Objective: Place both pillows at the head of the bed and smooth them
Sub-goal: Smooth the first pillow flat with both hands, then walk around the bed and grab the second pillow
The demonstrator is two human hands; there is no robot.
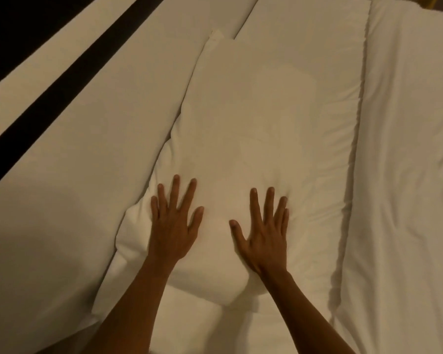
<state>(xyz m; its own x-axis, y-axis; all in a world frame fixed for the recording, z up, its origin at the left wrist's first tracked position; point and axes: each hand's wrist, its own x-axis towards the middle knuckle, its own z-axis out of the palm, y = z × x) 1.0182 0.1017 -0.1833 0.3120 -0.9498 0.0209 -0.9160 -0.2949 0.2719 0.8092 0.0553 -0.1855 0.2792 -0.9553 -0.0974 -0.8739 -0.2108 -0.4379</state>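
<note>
A white pillow [256, 129] lies lengthwise in the middle of the view, against a padded cream headboard [87, 139] on its left. Both my hands press flat on its near end, fingers spread. My left hand [173, 221] rests near the pillow's left edge. My right hand [262, 231] lies palm down about a hand's width to the right. Neither hand holds anything. Part of a second white pillow [292, 24] shows beyond the first one, at the top of the view.
A white duvet [407, 162] with soft creases covers the bed on the right, its folded edge running alongside the pillow. A dark strip [62, 80] crosses the headboard diagonally at the upper left. White bedding [195, 318] shows between my forearms.
</note>
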